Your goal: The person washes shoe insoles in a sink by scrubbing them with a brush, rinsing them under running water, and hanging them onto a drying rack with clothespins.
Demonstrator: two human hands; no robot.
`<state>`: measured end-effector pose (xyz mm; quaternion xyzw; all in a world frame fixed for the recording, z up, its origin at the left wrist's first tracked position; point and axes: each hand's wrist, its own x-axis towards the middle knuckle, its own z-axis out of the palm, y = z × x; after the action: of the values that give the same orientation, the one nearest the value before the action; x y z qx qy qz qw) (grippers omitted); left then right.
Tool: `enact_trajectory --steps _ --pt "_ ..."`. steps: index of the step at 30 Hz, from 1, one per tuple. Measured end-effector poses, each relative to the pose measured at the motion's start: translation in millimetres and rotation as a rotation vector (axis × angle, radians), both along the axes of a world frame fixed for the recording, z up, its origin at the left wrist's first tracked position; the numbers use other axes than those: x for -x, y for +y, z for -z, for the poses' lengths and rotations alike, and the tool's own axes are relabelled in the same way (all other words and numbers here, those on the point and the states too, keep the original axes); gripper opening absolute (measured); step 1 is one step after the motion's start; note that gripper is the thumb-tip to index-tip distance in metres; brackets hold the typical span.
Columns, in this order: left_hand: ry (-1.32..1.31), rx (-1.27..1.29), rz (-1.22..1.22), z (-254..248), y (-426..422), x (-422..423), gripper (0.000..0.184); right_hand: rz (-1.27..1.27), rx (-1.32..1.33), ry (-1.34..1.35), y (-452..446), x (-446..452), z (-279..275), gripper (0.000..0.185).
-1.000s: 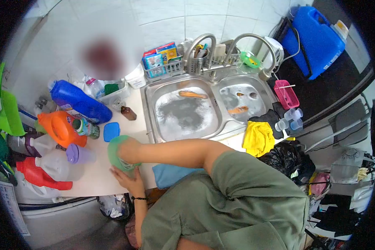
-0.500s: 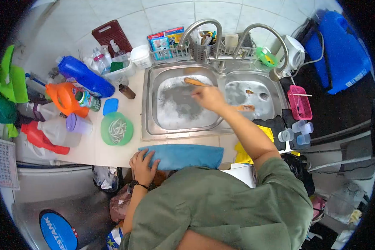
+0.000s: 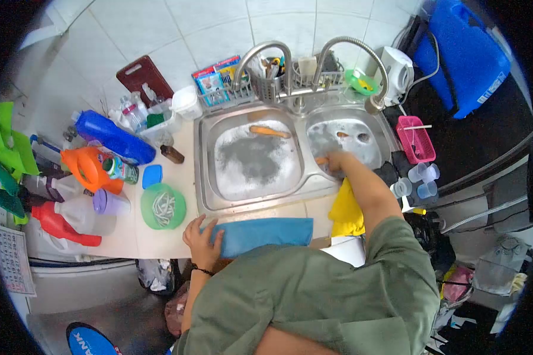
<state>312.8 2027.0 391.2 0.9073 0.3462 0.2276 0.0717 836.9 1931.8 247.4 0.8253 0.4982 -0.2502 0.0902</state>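
Note:
My right hand (image 3: 336, 161) reaches down into the right basin (image 3: 370, 115) of the steel sink, closed around the orange-brown handle (image 3: 321, 160) of something under the suds. My left hand (image 3: 204, 239) rests on the counter edge with its fingers apart, at the left end of a folded blue cloth (image 3: 265, 231). Another orange-brown handle (image 3: 270, 131) lies in the foamy left basin (image 3: 205, 160). A green bowl (image 3: 150, 201) with white stringy pieces in it stands on the counter left of the sink.
Left of the bowl are a purple-lidded cup (image 3: 109, 203), an orange jug (image 3: 87, 168) and a blue bottle (image 3: 115, 137). Two curved faucets (image 3: 265, 46) rise behind the sink. Right of it are a pink basket (image 3: 416, 139), small clear cups (image 3: 417, 173) and a yellow cloth (image 3: 345, 212).
My right hand has gone from the green bowl, across the left basin, down into the right basin, taking hold of a handle. My left hand has left the bowl for the counter edge.

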Motion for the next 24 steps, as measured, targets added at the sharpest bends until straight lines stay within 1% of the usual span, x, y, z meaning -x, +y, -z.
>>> enact_trajectory --steps 1,3,4,5,7,10,12,13,14,16,17,18,20,22,24 --pt "0.011 -0.002 0.034 -2 6 -3 0.035 -0.003 0.067 0.078 -1 -12 31 0.043" --pt "0.035 -0.003 0.096 -5 14 -10 0.034 0.217 0.117 0.225 -9 -5 8 0.037" --pt "-0.001 -0.011 0.122 -7 18 -13 0.033 0.142 -0.093 0.152 -23 21 -25 0.04" --pt "-0.011 -0.005 0.121 -8 21 -15 0.033 0.069 -0.301 0.076 -38 57 -68 0.043" --pt "-0.033 0.014 0.13 -7 24 -17 0.033 0.016 -0.447 0.008 -39 71 -91 0.046" --pt "-0.054 0.055 0.158 -1 30 -17 0.031 0.08 -0.261 0.042 -11 35 -87 0.048" --pt "-0.071 0.075 0.179 3 37 -18 0.03 0.12 -0.139 0.067 8 10 -94 0.049" --pt "-0.083 0.08 0.19 4 39 -20 0.03 0.137 -0.218 -0.003 15 14 -130 0.041" --pt "-0.095 0.085 0.199 5 42 -22 0.03 0.151 -0.296 -0.074 22 26 -184 0.033" --pt "-0.075 0.097 0.235 7 51 -29 0.029 0.151 -0.384 -0.134 41 28 -260 0.03" --pt "-0.064 0.1 0.253 8 55 -34 0.029 0.083 -0.461 -0.208 48 30 -296 0.027" --pt "-0.069 0.091 0.273 7 59 -39 0.029 0.077 -0.498 -0.308 57 37 -332 0.027" --pt "-0.081 0.075 0.311 4 61 -51 0.029 0.006 -0.574 -0.44 82 22 -376 0.03" --pt "-0.113 0.097 0.318 3 62 -58 0.028 0.051 -0.526 -0.484 109 27 -410 0.032" --pt "-0.132 0.119 0.311 3 62 -64 0.027 -0.056 -0.404 -0.531 146 7 -415 0.033"
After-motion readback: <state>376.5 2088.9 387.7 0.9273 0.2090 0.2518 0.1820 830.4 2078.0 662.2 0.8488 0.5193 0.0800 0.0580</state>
